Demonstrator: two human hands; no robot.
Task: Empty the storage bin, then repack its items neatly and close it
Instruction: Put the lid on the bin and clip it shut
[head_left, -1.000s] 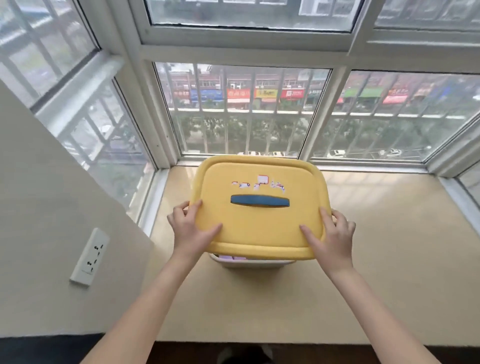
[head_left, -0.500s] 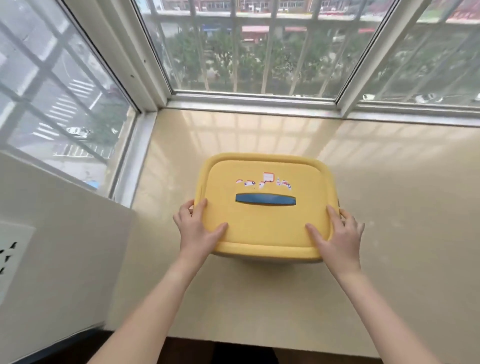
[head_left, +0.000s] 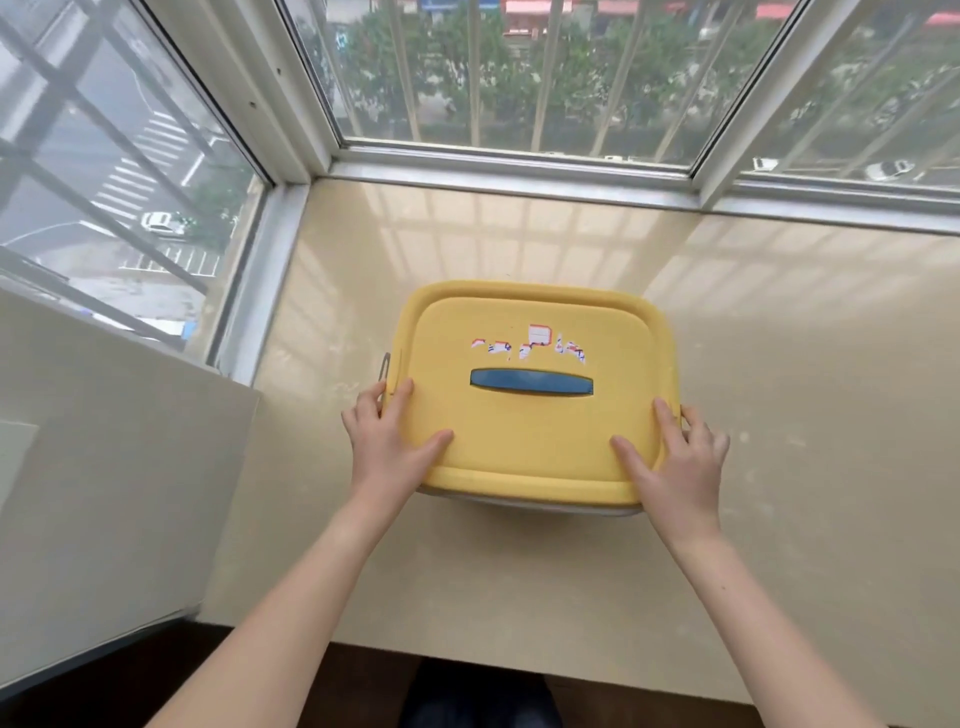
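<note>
Yellow lid (head_left: 530, 436) gripped at near corners by left hand (head_left: 384, 447), right hand (head_left: 678, 462); fingers (head_left: 402, 397) curled over edges. Wall (head_left: 104, 467) near left; table (head_left: 810, 415) stretches right.

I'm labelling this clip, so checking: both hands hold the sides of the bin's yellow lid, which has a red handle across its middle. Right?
Not quite: the handle is dark blue, not red, as the head view shows. The rest stands: the left hand and the right hand hold the sides of the yellow lid.

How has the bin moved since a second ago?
Cannot tell: the camera tilted down. More sill shows between lid and window frame, but tilt alone could explain that.
</note>
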